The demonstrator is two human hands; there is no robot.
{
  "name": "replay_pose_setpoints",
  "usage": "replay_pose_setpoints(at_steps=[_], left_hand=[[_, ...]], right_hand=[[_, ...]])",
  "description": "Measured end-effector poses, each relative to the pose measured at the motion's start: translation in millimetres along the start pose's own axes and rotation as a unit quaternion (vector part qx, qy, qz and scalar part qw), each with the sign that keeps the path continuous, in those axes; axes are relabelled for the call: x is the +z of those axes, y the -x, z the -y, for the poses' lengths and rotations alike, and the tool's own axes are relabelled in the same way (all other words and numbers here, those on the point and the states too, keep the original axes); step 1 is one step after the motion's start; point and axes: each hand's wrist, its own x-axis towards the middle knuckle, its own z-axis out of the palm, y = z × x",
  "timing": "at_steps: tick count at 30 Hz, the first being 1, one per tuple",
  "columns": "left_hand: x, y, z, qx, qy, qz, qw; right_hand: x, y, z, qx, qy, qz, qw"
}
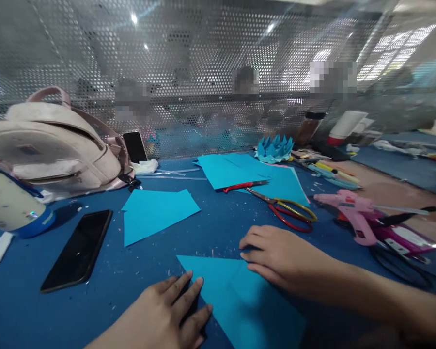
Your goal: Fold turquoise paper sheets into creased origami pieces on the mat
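Paper, smooth and bright blue, lies as a folded triangular sheet on the dark blue table between my hands, its lower part cut off by the frame's edge. My left hand presses flat, fingers together, on its left edge, while my right hand rests with curled fingertips on its top edge, neither gripping it. Red-handled scissors lie just beyond my right hand, a pink glue gun further right, and a glossy black phone lies to the left; the people behind the perforated metal screen are blurred.

Two phones, one pair of scissors, one glue gun, one backpack.
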Motion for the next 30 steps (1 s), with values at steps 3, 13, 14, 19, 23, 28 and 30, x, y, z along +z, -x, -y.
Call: replay_pose_setpoints(at_steps=[3,13,14,19,23,28,30], left_hand=[[-3.0,-1,-2,-0.007,0.004,0.009,1.0],[-13.2,2,-11,-0.014,-0.022,0.039,0.999],[-14.4,2,-12,-0.014,-0.02,0.045,0.999],[-21.8,-3,-13,-0.013,-0.009,0.061,0.998],[-23.8,-6,-10,-0.017,0.022,0.09,0.996],[-22.5,-8,-7,-0.049,0.095,0.067,0.992],[-24.8,-10,-6,-0.051,0.111,0.088,0.989]], right_hand=[[-8,-16,1,0.048,-0.056,0.054,0.996],[-18,-38,4,0.102,-0.131,0.148,0.975],[-19,-39,3,0.099,-0.13,0.149,0.975],[-17,-35,3,0.086,-0.132,0.128,0.979],[-19,-33,5,0.102,-0.148,0.139,0.974],[-23,-31,1,0.096,-0.218,0.151,0.959],[-22,-30,-2,0.085,-0.253,0.151,0.952]])
